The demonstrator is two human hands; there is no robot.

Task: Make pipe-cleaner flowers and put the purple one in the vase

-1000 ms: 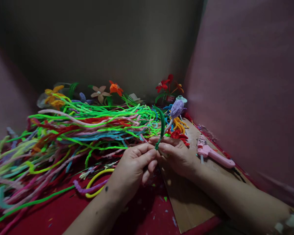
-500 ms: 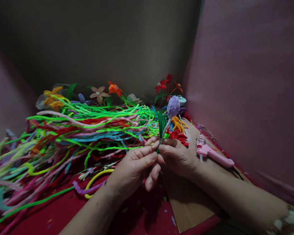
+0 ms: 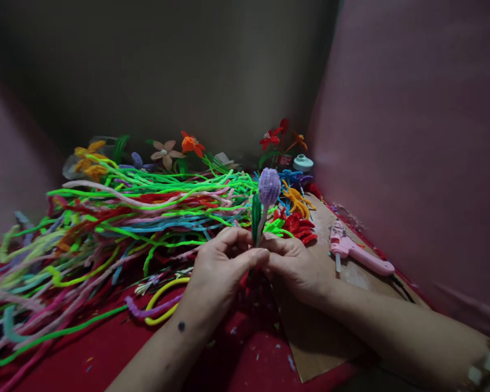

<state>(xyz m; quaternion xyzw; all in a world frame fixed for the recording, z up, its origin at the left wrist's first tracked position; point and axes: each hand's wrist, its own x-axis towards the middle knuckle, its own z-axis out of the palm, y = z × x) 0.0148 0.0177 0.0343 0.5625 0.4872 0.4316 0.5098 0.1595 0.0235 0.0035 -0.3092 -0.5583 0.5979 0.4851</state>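
A purple pipe-cleaner tulip [image 3: 269, 187] stands upright between my hands, its pale stem running down to my fingertips. Beside the stem rises a dark green pipe-cleaner leaf [image 3: 256, 218]. My left hand [image 3: 227, 261] pinches the lower stem and leaf base between thumb and fingers. Meeting it from the other side, my right hand [image 3: 291, 264] is closed on the same spot. The fingertips of both hands hide the lower end of the stem.
Loose coloured pipe cleaners [image 3: 147, 201] heap across the left and middle. A pink glue gun [image 3: 359, 253] lies on cardboard [image 3: 310, 348] at right. Finished flowers [image 3: 167, 154] stand along the back, near a pale blue lidded container [image 3: 302, 163]. Red cloth [image 3: 228, 365] covers the table.
The tulip has shifted left and turned more upright, its bloom slightly lower. My left fingers, formerly spread below the stem, have curled in, and the hands now pinch closer together.
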